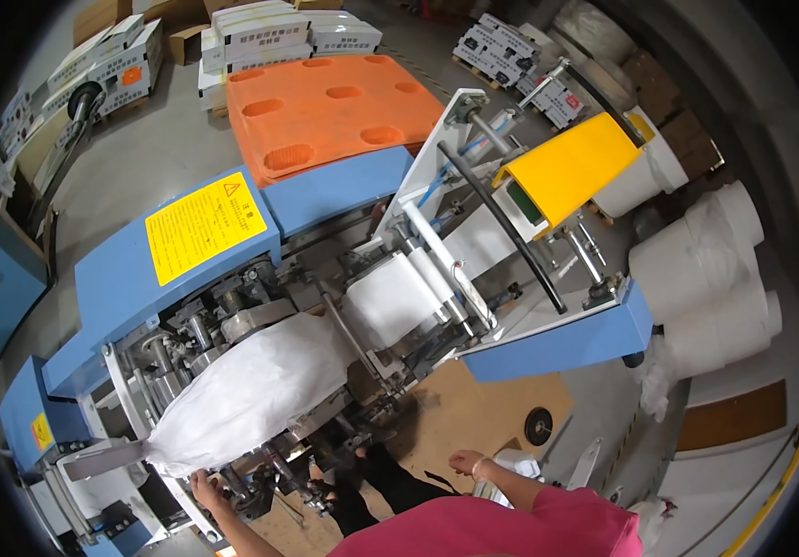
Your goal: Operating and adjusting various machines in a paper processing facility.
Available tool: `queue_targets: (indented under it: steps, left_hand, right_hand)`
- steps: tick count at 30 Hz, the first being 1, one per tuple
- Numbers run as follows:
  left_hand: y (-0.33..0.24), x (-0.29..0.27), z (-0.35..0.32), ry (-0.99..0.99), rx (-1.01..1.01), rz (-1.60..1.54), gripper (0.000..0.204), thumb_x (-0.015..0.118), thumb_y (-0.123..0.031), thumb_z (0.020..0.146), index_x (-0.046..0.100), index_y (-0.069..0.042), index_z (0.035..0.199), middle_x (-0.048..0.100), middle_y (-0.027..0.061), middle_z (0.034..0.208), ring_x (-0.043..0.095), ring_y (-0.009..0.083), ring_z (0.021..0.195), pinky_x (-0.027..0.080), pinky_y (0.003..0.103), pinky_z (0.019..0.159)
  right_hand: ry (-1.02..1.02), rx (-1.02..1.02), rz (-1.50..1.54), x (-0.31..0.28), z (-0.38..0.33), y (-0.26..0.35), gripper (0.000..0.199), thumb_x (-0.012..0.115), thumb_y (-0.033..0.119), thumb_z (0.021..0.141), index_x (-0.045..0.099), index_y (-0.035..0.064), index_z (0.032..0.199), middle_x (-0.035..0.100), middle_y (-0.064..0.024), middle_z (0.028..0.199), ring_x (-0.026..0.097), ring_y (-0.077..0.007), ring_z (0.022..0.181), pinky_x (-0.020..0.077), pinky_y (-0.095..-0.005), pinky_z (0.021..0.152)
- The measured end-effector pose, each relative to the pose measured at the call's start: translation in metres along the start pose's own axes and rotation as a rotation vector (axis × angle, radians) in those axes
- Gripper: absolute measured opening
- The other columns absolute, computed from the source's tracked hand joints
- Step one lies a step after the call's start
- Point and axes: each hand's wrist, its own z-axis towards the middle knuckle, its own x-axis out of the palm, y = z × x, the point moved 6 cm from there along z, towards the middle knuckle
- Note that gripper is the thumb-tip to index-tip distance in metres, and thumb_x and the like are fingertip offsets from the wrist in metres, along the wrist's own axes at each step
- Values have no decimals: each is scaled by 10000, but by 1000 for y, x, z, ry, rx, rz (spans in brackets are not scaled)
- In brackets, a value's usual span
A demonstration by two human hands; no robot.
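A white machine with blue covers (112, 288) stands in front of me. Over its middle rollers and metal parts, a wide web of white paper (251, 390) bulges and narrows to a gathered end at the lower left. Just below that end is my left hand (203, 485), fingers curled in beside the machine's white frame bar (191, 511); what they grip, if anything, is hidden. Further right, a flatter white paper strip (392, 299) runs over rollers. My right hand (464, 461) hangs at my side, loosely closed and apart from the machine, with nothing visible in it.
Behind the machine lies an orange plastic pallet (335, 107), with stacked white cartons (256, 42) beyond. A yellow guard (567, 172) sits on the machine's right arm. Large wrapped paper rolls (696, 255) stand at right. A black disc (538, 425) lies on the brown floor board (474, 408).
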Motion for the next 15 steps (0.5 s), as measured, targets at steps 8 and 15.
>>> queue_targets:
  steps: [8, 15]
  left_hand:
    - [11, -9, 21, -136, 88, -17, 144, 504, -110, 676, 478, -57, 807, 480, 47, 645, 444, 124, 476, 311, 220, 348]
    - [18, -1, 11, -29, -84, -319, 32, 445, -67, 673, 443, -83, 645, 315, -10, 483, 289, 99, 363, 217, 223, 319]
  right_hand:
    - [16, -87, 50, 17, 28, -28, 224, 525, 290, 729, 576, 84, 803, 548, -38, 629, 491, -119, 522, 406, -269, 467]
    - [13, -163, -88, 25, 21, 26, 216, 510, 266, 748, 570, 72, 821, 565, -48, 675, 504, -115, 548, 410, -252, 474]
